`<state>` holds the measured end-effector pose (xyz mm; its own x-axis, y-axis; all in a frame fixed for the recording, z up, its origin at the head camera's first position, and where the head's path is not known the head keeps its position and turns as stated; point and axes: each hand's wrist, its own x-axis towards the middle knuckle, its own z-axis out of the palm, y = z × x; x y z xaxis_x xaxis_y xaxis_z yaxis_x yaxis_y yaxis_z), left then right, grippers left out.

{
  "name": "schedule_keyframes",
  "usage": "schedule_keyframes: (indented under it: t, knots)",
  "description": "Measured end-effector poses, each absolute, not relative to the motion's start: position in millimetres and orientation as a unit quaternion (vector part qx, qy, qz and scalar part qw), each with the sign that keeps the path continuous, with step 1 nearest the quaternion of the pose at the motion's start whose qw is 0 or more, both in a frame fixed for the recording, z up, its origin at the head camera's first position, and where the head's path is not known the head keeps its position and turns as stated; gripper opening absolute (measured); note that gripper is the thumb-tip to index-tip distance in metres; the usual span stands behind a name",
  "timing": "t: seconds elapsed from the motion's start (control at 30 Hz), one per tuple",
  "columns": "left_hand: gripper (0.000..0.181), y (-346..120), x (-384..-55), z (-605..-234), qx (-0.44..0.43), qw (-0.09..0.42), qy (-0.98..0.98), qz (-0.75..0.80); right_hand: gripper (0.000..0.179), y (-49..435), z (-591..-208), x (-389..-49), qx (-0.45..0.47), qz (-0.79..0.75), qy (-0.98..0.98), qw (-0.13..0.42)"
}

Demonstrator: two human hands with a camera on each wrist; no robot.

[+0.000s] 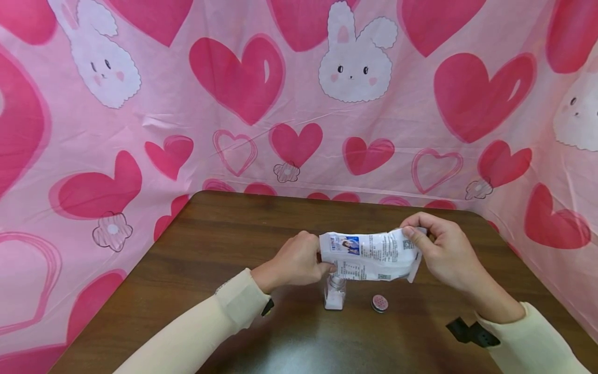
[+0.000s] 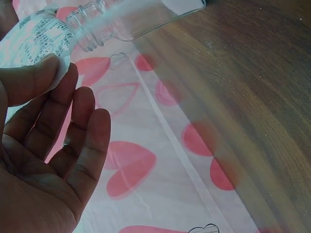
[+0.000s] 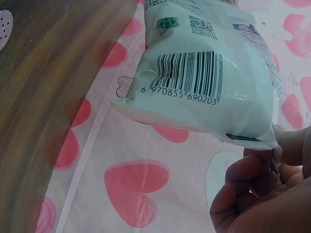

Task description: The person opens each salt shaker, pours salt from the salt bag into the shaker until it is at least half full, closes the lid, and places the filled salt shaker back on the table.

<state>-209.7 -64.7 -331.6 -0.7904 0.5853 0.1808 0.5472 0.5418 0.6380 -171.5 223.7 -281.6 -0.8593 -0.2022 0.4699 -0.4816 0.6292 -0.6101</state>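
Observation:
A white printed plastic bag (image 1: 374,255) is held sideways between both hands, its left end over a small clear glass bottle (image 1: 334,299). My left hand (image 1: 299,262) pinches that end between thumb and forefinger, the other fingers loose. At the bag's far upper corner my right hand (image 1: 446,254) pinches the sealed edge. The left wrist view shows the bag's mouth right at the threaded neck (image 2: 87,29), with white powder streaking into the glass. White powder fills the bottle's lower part. A barcode (image 3: 189,75) faces the right wrist camera.
A round pink lid with small holes (image 1: 380,303) lies on the brown wooden table (image 1: 252,223), right of the bottle. White specks dot the wood near the bottle. A pink cloth with hearts and rabbits (image 1: 299,104) hangs around the table's back and sides.

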Motion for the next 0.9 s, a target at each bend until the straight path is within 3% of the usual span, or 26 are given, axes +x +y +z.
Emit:
schedule_keyframes:
  t: [0.9]
  knots:
    - [0.040, -64.7, -209.6, -332.4, 0.320, 0.035, 0.876, 0.360, 0.003, 223.7, -282.2, -171.8, 0.192, 0.388, -0.883, 0.182]
